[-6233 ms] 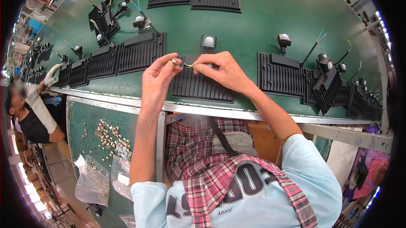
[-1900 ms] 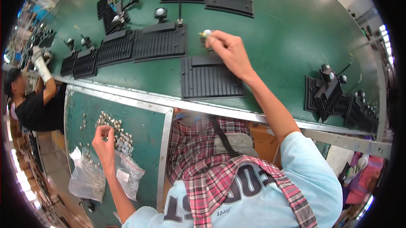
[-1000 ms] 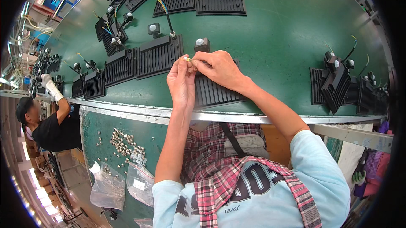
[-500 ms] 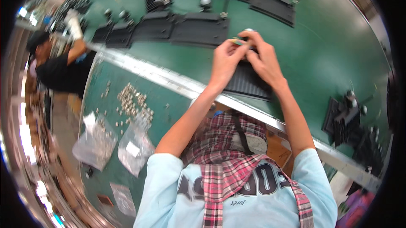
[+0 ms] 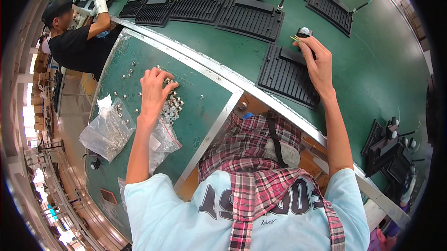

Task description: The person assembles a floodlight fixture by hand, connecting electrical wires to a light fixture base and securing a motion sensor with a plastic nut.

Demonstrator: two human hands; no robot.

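My right hand (image 5: 319,64) pinches a short cable with yellow-green wire ends (image 5: 294,38), beside a dark sensor with a white dome (image 5: 305,31). Beneath that hand lies a black finned floodlight housing (image 5: 284,75) on the green bench, partly covered by the fingers and wrist. Off to the left, my left hand (image 5: 154,90) reaches over a pile of small metal nuts (image 5: 172,107). Its thumb and fingers are apart and bent around a few nuts, with no nut plainly lifted.
More finned floodlights (image 5: 251,20) with domed sensors line the far bench, and others (image 5: 386,146) are heaped at right. Plastic bags of fittings (image 5: 108,132) lie on the lower left table. A metal edge rail (image 5: 200,62) divides the surfaces. A gloved co-worker (image 5: 77,41) stands far left.
My left hand has left the cable and moved down left to the nuts. My right hand stays by the floodlight, still on the cable. The whole view has shifted slightly.
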